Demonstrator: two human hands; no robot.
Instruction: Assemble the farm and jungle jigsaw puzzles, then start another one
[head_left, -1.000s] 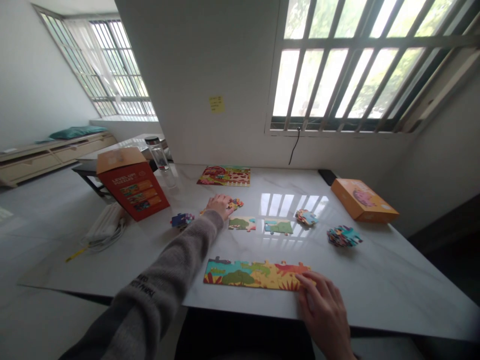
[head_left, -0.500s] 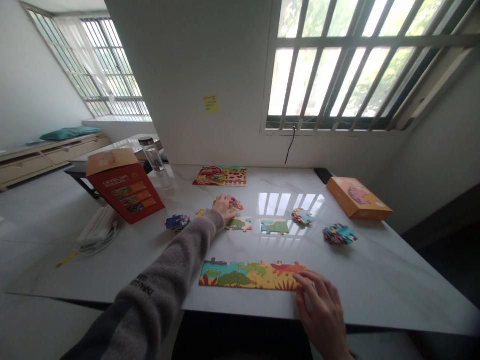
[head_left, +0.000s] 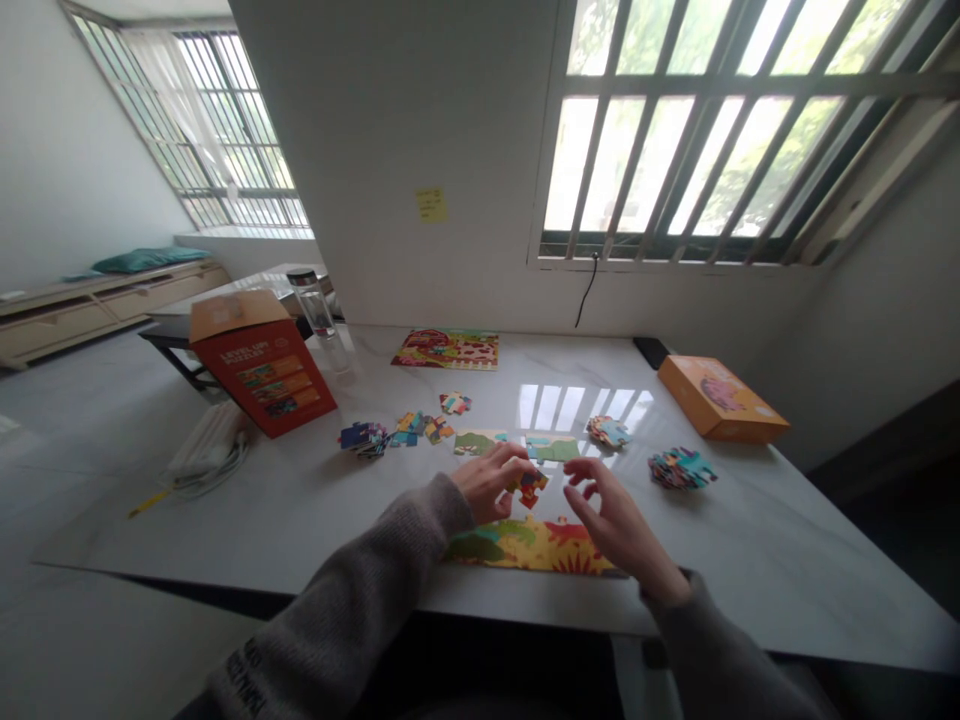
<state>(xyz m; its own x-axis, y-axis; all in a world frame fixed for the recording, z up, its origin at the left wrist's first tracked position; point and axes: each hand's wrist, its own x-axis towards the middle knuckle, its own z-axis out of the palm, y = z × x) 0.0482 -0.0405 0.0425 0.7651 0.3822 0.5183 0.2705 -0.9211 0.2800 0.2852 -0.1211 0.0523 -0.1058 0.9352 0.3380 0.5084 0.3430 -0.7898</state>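
Note:
My left hand (head_left: 491,482) grips a few colourful jigsaw pieces (head_left: 532,488) with red and yellow on them, held above the table. Just to the right, my right hand (head_left: 604,500) hovers with its thumb and fingers apart, holding nothing. Beneath both hands lies a joined strip of puzzle (head_left: 536,545) with yellow ground and a red animal; my left hand and sleeve cover part of it. Beyond the hands lie two joined green sections, a left one (head_left: 478,441) and a right one (head_left: 553,447). Loose pieces (head_left: 424,427) lie to their left, with another small group (head_left: 455,402) farther back.
Piles of pieces stand at left (head_left: 364,438), at right (head_left: 607,431) and farther right (head_left: 682,468). A red box (head_left: 274,375), a glass bottle (head_left: 313,305) and a white power strip (head_left: 206,450) are on the left. An orange box (head_left: 720,397) sits right; a picture sheet (head_left: 448,350) lies behind.
My left hand has come back from the far pieces toward me, carrying jigsaw pieces. My right hand has lifted off the strip's right end and moved up and left, opening its fingers.

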